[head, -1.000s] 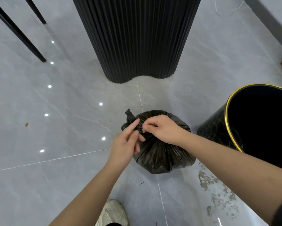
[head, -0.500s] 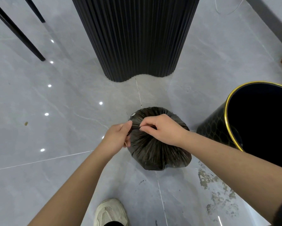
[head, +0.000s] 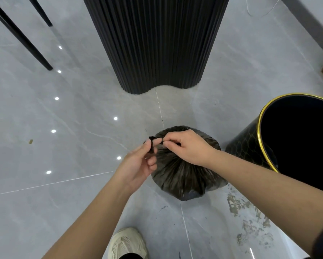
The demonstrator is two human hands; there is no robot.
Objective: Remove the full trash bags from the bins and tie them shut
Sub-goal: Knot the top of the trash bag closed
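Far left, 2 black chair legs [head: 20,34] stand on the grey tile floor [head: 44,202]. Since 0.5 s ago the left hand [head: 138,165] has opened somewhat, now pinching only a short black tail of plastic at its fingertips. The black trash bag [head: 187,176] sits on the floor, mid-frame, out of the bin; its neck is gathered, so the knot looks nearly done. The right hand [head: 188,146] pinches the neck closed. The gold-rimmed black bin [head: 250,143] stands right, apparently empty.

Bright, even light; ceiling-lamp glare dots on glossy floor [head: 44,212]; sharp focus; wide-angle bending at edges.
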